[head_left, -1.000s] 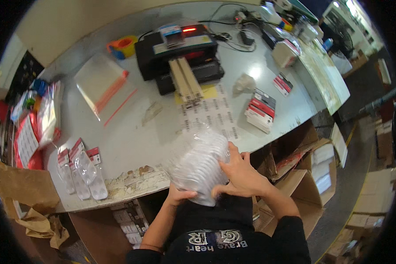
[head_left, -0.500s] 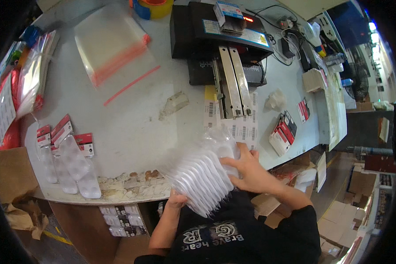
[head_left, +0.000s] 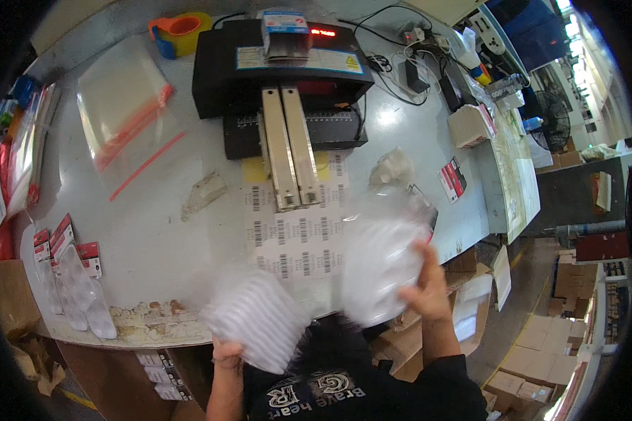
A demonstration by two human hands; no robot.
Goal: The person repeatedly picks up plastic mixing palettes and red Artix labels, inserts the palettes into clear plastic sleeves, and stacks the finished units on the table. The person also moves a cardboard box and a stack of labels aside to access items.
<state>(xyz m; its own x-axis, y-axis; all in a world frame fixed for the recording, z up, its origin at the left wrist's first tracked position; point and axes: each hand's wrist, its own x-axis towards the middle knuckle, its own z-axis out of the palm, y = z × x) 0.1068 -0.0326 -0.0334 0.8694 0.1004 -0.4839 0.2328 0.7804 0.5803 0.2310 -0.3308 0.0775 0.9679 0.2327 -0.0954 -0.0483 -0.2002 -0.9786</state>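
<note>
A stack of nested clear plastic blister shells (head_left: 260, 319), smeared by motion, is gripped at its lower left by my left hand (head_left: 228, 351) over the table's front edge. To the right, my right hand (head_left: 428, 291) has its fingers on the right side of another clear plastic blister shell (head_left: 376, 274), apart from the stack. Blur hides whether that is one shell or more. Part of the red-and-black card pile behind it is covered by this shell. Several blister shells with red-and-black header cards (head_left: 77, 288) lie at the table's left front.
A black machine (head_left: 281, 70) with two metal rails stands at the back, a small box on top. Barcode label sheets (head_left: 288, 242) lie before it. Clear bags (head_left: 123, 105) are at back left, a card (head_left: 453, 180) and crumpled wrap (head_left: 392, 168) at right. Cartons (head_left: 400, 347) stand below the front edge.
My right hand has drawn a shell off the stack and moved right with it. My left hand keeps the rest of the stack. The view has shifted to the right.
</note>
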